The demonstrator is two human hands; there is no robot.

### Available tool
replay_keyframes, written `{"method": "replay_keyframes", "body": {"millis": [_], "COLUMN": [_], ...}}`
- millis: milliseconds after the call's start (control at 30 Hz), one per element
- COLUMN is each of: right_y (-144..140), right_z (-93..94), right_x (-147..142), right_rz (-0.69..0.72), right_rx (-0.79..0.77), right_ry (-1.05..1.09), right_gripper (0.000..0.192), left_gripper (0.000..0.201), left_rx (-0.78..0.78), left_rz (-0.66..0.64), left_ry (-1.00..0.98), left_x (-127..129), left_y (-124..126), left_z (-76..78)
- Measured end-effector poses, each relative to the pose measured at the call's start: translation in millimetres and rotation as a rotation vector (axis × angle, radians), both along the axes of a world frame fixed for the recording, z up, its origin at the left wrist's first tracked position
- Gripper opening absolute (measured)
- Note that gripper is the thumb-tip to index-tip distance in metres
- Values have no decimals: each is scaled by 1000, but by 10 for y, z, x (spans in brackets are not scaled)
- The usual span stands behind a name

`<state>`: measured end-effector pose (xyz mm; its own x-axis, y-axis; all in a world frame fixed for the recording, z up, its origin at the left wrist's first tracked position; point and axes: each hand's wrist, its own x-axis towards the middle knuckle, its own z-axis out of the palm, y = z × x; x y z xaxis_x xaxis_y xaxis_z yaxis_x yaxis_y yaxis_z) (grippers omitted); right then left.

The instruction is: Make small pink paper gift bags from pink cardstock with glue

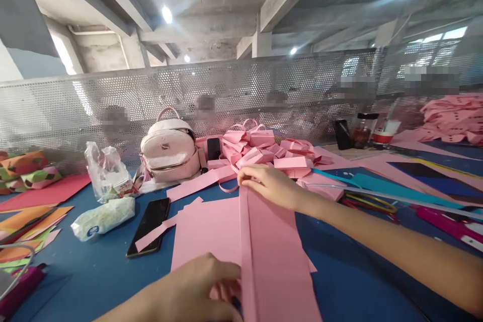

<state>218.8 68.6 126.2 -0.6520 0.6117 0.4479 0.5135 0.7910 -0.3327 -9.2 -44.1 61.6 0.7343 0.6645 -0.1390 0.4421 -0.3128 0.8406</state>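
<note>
A long pink paper sheet point(271, 246) lies on the blue table point(94, 271) in front of me, with a narrow folded strip running along its left side. My right hand point(266, 183) presses down on the far end of that fold, fingers curled over the edge. My left hand point(199, 287) pinches the near end of the same fold at the bottom of the view. A second pink sheet point(204, 231) lies flat under it on the left.
A black phone point(149, 226) and a wrapped white packet point(101, 217) lie at left. Behind stand a pink backpack point(169, 148), a pile of folded pink paper boxes point(264, 151) and a perforated metal screen point(113, 105). Coloured sheets lie at right and far left.
</note>
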Motion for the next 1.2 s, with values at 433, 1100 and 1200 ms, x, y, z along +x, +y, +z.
{"method": "replay_keyframes", "body": {"millis": [433, 1100, 1200], "right_y": [-73, -221, -217], "right_z": [-229, -924, -954], "right_x": [-842, 258, 269], "right_rz": [578, 423, 467], "right_rx": [156, 376, 437], "right_ry": [-313, -373, -375], "right_gripper": [13, 21, 25], "left_gripper": [27, 41, 38], "left_rx": [1806, 1477, 1437], "left_rz": [-347, -69, -82], "left_ry": [190, 453, 421], "left_x": [-31, -266, -226], "left_y": [275, 200, 228], "left_z": [-233, -604, -526]}}
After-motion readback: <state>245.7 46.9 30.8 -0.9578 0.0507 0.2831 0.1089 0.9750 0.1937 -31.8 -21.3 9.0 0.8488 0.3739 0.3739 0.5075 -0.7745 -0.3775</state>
